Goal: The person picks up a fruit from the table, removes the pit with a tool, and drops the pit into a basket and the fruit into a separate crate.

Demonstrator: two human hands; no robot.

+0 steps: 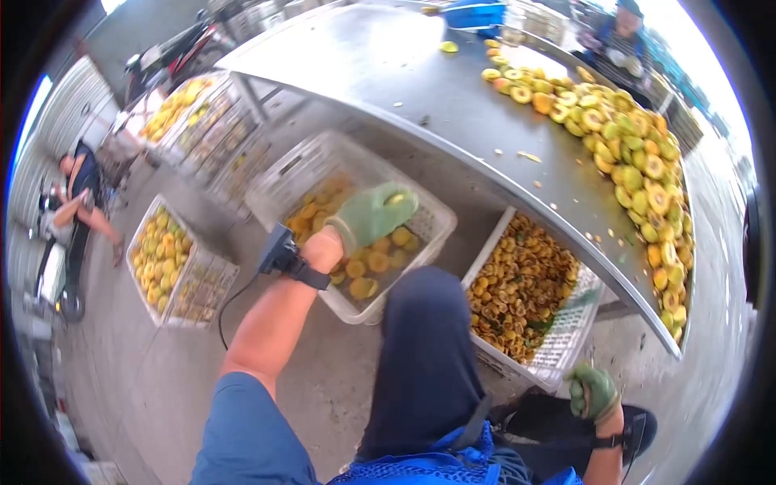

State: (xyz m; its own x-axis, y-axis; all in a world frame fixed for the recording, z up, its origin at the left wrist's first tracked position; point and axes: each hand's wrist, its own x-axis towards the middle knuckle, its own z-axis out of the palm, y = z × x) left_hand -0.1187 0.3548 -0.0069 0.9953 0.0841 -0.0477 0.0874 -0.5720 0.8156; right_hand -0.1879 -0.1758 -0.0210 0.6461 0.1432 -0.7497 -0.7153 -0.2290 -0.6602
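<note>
My left hand [373,217], in a green glove, is above a pale plastic tub [432,212] of yellow peaches [377,260] that seem to sit in water. Its fingers are curled, and a bit of yellow fruit [396,198] shows between them. Low on the right, my gloved right hand [594,392] is closed beside my knee. A thin tool [592,354] sticks up from that fist; its kind is too small to tell. Near it stands a white crate [570,335] filled with brown-yellow pits and scraps [517,291].
A metal table [453,105] rises ahead, its edge over the scrap crate. Cut peach halves [630,153] are heaped along its right side. More fruit crates [194,287] stand at left. A seated person [85,186] is far left; another person [622,44] is behind the table.
</note>
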